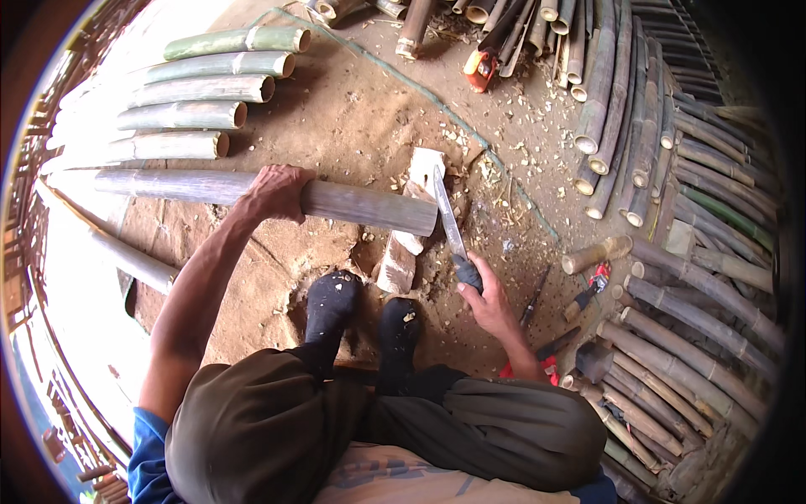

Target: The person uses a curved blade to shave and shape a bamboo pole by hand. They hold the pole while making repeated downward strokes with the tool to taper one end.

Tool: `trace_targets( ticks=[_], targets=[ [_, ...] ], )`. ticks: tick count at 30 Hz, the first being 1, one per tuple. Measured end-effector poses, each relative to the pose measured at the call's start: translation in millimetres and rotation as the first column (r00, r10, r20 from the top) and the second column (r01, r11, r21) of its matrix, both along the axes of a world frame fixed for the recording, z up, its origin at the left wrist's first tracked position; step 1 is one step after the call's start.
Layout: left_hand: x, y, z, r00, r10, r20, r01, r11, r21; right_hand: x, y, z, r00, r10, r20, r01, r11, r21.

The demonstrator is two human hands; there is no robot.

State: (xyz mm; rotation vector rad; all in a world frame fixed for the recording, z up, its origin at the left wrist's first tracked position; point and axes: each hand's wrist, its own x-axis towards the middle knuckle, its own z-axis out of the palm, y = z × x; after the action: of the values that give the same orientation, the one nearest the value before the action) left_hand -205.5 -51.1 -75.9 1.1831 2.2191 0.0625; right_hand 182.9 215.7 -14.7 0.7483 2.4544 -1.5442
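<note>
broadly, a brown earthen floor (361,97) spreads under everything. along its right side lies a big pile of bamboo (714,333), mostly grey-brown, cut ends turned inward. at upper left, a row of greenish poles (197,91) lies side by side, ends pointing right. the grey pole (361,206) runs across the middle, in front of the person, its right end resting across a pale wooden block (396,267). two dark-socked feet (332,302) stand just below it. the knife (448,214) slants up and left beside that end, tip over the block; whether blade and pole touch, i cannot tell. the hands are well apart: the left hand (281,193) clamped over the pole, the right hand (489,298) wrapped round the knife's dark handle. smallest, pale chips (504,186) litter the floor right of the block.
</note>
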Motion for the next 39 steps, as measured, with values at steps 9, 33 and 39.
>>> trace_targets(
  ticks=[9,33,39],
  targets=[
    [2.2,-1.7,-3.0,0.999,0.025,-0.023,-0.025,0.999,0.022,-27.3,0.5,29.5,0.941,0.182,-0.285,-0.014,0.863,0.505],
    [26.4,-19.6,-28.0,0.962,0.115,-0.247,-0.011,0.922,0.386,-67.3,-5.7,77.6,0.856,0.420,-0.300,-0.118,0.725,0.679],
    [21.8,-21.6,-31.7,0.962,0.131,-0.238,-0.022,0.909,0.415,-74.5,11.3,70.1,0.910,0.317,0.269,-0.416,0.708,0.571]
  ],
)
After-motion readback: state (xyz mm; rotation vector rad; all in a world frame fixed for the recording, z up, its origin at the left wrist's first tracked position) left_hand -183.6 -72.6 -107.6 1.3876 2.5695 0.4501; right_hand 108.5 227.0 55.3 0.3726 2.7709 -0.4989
